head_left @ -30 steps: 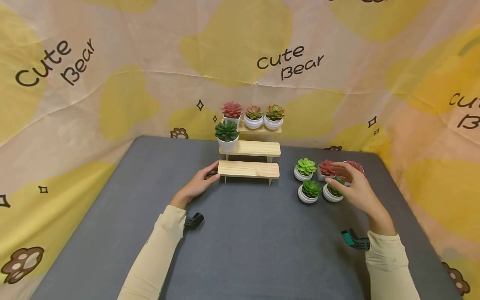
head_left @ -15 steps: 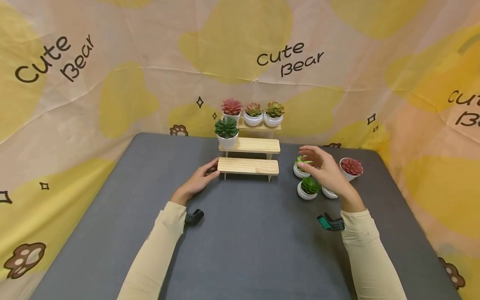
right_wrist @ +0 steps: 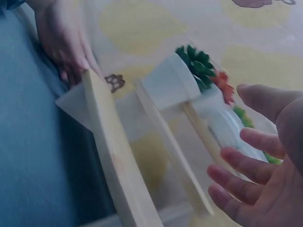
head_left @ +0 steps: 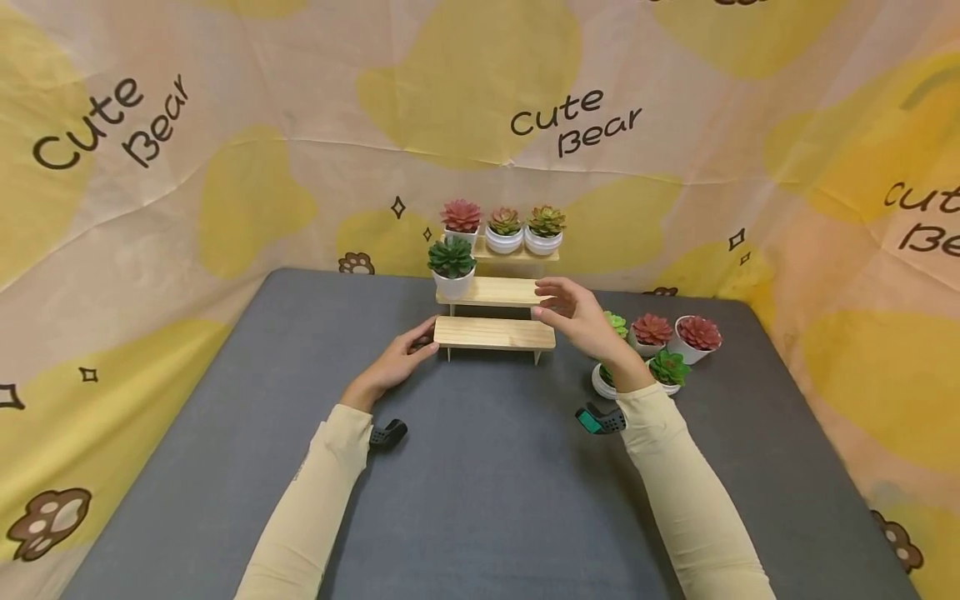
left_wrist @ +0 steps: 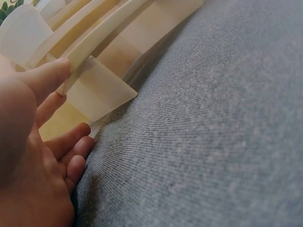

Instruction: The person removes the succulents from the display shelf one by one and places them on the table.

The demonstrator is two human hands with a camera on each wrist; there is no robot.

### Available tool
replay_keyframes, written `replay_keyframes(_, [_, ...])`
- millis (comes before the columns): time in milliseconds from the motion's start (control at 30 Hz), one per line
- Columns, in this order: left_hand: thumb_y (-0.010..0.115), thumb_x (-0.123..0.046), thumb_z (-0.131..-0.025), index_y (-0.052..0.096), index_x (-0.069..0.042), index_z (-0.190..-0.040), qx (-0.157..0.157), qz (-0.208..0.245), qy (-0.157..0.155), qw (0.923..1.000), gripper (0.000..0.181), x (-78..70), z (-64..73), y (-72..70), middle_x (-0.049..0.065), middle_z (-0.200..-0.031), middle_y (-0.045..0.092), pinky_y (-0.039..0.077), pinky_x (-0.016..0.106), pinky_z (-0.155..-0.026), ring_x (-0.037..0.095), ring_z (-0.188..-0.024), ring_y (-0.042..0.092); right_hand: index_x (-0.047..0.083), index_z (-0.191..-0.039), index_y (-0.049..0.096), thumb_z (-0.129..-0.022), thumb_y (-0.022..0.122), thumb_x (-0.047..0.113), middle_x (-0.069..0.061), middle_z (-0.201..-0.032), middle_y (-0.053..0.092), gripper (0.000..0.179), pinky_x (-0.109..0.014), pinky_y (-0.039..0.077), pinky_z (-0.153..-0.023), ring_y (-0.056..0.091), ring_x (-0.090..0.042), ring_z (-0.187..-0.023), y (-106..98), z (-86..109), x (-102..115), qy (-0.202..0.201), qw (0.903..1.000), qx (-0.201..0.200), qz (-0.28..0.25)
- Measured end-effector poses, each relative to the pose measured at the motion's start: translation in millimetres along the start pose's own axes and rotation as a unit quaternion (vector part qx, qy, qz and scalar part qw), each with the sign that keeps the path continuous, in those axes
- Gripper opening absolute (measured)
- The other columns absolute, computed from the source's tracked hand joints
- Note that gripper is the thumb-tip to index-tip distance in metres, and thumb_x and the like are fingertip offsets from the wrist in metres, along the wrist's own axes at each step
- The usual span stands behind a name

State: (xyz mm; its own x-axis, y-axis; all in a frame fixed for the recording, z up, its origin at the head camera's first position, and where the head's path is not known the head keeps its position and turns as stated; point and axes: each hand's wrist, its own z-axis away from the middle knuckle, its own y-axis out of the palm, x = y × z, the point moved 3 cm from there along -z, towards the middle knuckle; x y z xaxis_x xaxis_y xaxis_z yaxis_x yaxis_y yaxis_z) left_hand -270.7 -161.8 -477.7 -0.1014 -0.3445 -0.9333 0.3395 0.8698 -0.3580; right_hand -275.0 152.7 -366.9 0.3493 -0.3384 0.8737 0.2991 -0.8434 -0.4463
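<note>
A three-tier wooden display stand (head_left: 495, 333) stands in the middle of the table. My left hand (head_left: 392, 367) holds the left end of its lowest step, with thumb and index finger at the step's edge in the left wrist view. My right hand (head_left: 581, 321) hovers by the right end of the middle step, fingers spread and nothing in them; the right wrist view shows the bare palm. A dark green potted succulent (head_left: 452, 268) sits at the left of the middle step. On the top step are a pink succulent (head_left: 461, 218) and two smaller ones (head_left: 504, 232) in white pots.
Right of the stand, several potted succulents sit on the grey table (head_left: 465, 500): a red one (head_left: 651, 332), a dark red one (head_left: 698, 337), a green one (head_left: 669, 370), and others partly hidden behind my right arm. A printed cloth (head_left: 300, 125) hangs behind.
My right hand has moved left, from above the succulents on the right to the right end of the stand, empty throughout. The left hand stays at the lowest step.
</note>
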Motion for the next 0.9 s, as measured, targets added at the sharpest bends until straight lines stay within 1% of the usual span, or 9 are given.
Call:
replay_keyframes(200, [0.052,-0.024,-0.107,0.026,-0.013,-0.162,0.001,0.002,0.005,1.0000,0.062,-1.5,-0.5,0.9,0.018,-0.161,0.038,0.032,0.058,-0.114,0.040,-0.141,0.042,-0.003,-0.144,0.048,-0.100,0.063,0.010,-0.028,-0.145,0.052,0.048,-0.058,0.042,-0.110,0.054,-0.045,-0.130,21,-18.8,4,-0.001,0.9997,0.006,-0.022])
replay_keyframes(333, [0.052,-0.025,-0.107,0.025,-0.014,-0.162,0.006,0.012,0.003,0.9999,0.062,-0.4,-0.6,1.2,0.018,-0.161,0.038,0.031,0.059,-0.114,0.040,-0.140,0.041,-0.004,-0.144,0.047,-0.100,0.062,0.009,-0.029,-0.146,0.050,0.048,-0.057,0.044,-0.109,0.055,-0.046,-0.130,33,-29.6,7,0.000,0.9994,0.013,-0.032])
replay_keyframes(433, [0.052,-0.027,-0.107,0.026,-0.016,-0.162,0.007,0.007,0.000,0.9999,0.062,1.1,-0.1,1.2,0.016,-0.161,0.039,0.031,0.057,-0.114,0.037,-0.140,0.042,-0.002,-0.144,0.048,-0.100,0.063,0.010,-0.028,-0.145,0.051,0.047,-0.056,0.046,-0.107,0.056,-0.044,-0.129,41,-36.7,8,0.006,0.9992,0.016,-0.036])
replay_keyframes(533, [0.052,-0.027,-0.107,0.026,-0.015,-0.162,0.006,-0.003,0.004,1.0000,0.062,2.6,-0.3,1.3,0.017,-0.160,0.040,0.033,0.055,-0.113,0.037,-0.139,0.043,0.001,-0.144,0.049,-0.100,0.063,0.011,-0.027,-0.146,0.051,0.047,-0.054,0.047,-0.106,0.057,-0.042,-0.128,46,-42.6,10,0.013,0.9992,0.017,-0.035])
replay_keyframes(667, [0.052,-0.026,-0.107,0.026,-0.013,-0.162,0.003,-0.008,0.011,0.9999,0.063,3.4,-1.0,1.3,0.018,-0.159,0.041,0.034,0.053,-0.112,0.037,-0.138,0.044,0.002,-0.146,0.047,-0.100,0.063,0.012,-0.026,-0.146,0.051,0.050,-0.054,0.047,-0.106,0.056,-0.041,-0.128,51,-50.0,15,0.020,0.9985,0.014,-0.048])
replay_keyframes(900, [0.053,-0.027,-0.107,0.026,-0.016,-0.162,0.005,0.005,0.008,0.9999,0.062,3.1,-1.3,1.4,0.016,-0.160,0.041,0.033,0.052,-0.113,0.036,-0.138,0.044,0.006,-0.150,0.042,-0.099,0.065,0.016,-0.021,-0.150,0.048,0.057,-0.054,0.047,-0.106,0.053,-0.039,-0.131,56,-61.5,19,0.038,0.9977,0.005,-0.056])
